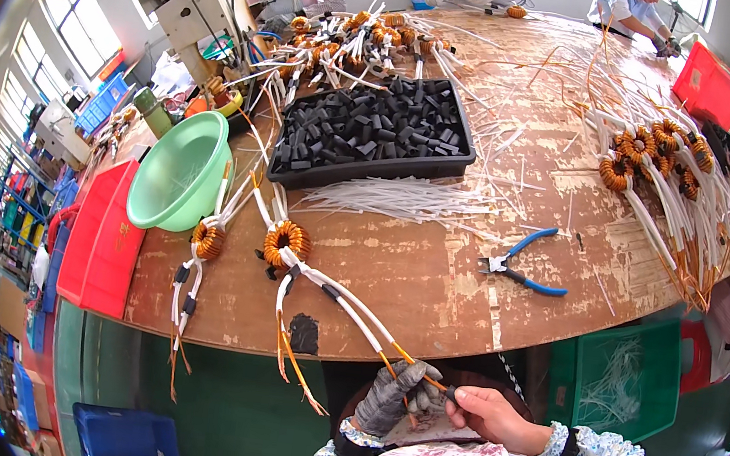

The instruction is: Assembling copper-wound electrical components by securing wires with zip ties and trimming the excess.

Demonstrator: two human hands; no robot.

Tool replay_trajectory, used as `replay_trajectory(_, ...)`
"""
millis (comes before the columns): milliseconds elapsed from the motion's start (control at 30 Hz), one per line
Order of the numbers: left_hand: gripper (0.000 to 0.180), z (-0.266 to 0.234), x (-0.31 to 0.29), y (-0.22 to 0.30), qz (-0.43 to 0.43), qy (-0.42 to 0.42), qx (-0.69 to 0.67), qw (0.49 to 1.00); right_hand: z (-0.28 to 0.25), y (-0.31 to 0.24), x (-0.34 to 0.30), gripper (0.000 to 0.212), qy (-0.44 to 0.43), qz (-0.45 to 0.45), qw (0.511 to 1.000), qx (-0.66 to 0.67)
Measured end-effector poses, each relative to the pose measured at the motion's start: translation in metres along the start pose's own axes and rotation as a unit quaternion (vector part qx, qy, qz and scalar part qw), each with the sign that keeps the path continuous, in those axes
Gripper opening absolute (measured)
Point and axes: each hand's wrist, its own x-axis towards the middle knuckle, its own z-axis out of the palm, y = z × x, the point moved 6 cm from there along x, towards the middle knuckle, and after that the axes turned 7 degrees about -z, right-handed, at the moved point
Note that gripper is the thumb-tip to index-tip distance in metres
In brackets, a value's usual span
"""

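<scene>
My left hand (396,396), in a grey glove, is closed around the copper-coloured wire ends (404,353) of a coil. That ring-shaped copper coil (296,244) lies near the table's front edge, its white-sleeved leads (359,306) running over the edge to my hands. With bare fingers, my right hand (492,417) pinches a small black sleeve (451,392) at the tip of one wire. A second coil (208,242) rests to the left, its leads hanging over the edge. Black pieces sit partway along the leads of both coils.
A black tray (372,174) of black sleeves stands mid-table behind white tubes (406,198). Blue-handled cutters (526,263) lie to the right. Left are a green basin (183,172) and red bin (101,239). Coil piles (660,156) and several people surround the table; a green crate (567,375) stands below.
</scene>
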Motion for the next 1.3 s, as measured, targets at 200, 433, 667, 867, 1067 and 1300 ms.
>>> replay_trajectory(200,0.032,-0.003,-0.006,0.0,-0.017,0.002,-0.026,1.0,0.006,-0.009,0.004,0.023,-0.113,-0.035,0.975,-0.191)
replay_trajectory(433,0.031,-0.002,-0.01,0.003,-0.014,-0.015,-0.06,0.998,0.025,-0.053,0.0,0.022,-0.043,-0.329,0.803,-0.495)
replay_trajectory(667,0.027,-0.001,-0.011,0.006,-0.025,-0.006,-0.065,0.998,0.01,-0.026,0.01,0.018,-0.091,-0.069,0.965,-0.235)
replay_trajectory(867,0.023,-0.009,-0.007,0.009,0.016,0.019,-0.057,0.998,0.039,-0.077,-0.008,0.017,-0.007,-0.385,0.72,-0.578)
replay_trajectory(1067,0.022,-0.013,-0.008,0.005,-0.002,0.025,-0.02,1.0,0.04,-0.056,0.001,0.018,-0.032,-0.398,0.664,-0.632)
replay_trajectory(1300,0.019,-0.005,-0.015,0.011,-0.011,0.028,-0.049,0.998,0.03,0.009,0.021,0.025,-0.166,0.136,0.945,0.247)
